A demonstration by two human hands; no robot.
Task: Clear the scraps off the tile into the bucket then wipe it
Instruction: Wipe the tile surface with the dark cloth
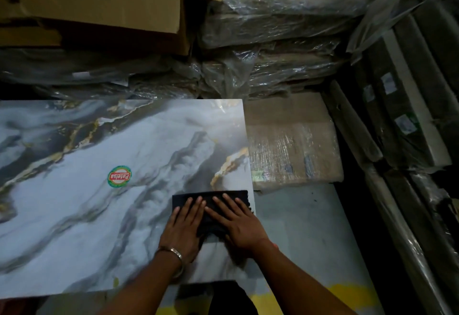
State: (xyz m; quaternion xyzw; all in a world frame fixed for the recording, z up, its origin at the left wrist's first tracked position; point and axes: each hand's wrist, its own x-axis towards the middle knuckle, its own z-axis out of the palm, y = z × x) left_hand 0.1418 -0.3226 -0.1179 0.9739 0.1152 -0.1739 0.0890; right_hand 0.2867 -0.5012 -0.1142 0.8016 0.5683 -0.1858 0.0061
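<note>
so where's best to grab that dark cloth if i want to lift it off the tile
Probably the far edge of the dark cloth, pinched from the far side. It lies flat on the tile, with the left hand and right hand pressing its near part; the far strip is bare.

A grey work surface (298,227) carries a large marble-patterned tile (99,203), which covers its left part and reaches the near edge; bare grey shows to the right of the tile, with a yellow patch (347,290) near the front right corner; at the far right edge a plastic-wrapped cardboard pack (293,145) lies just beside the tile's right side; whether it rests on the surface cannot be told.
</note>
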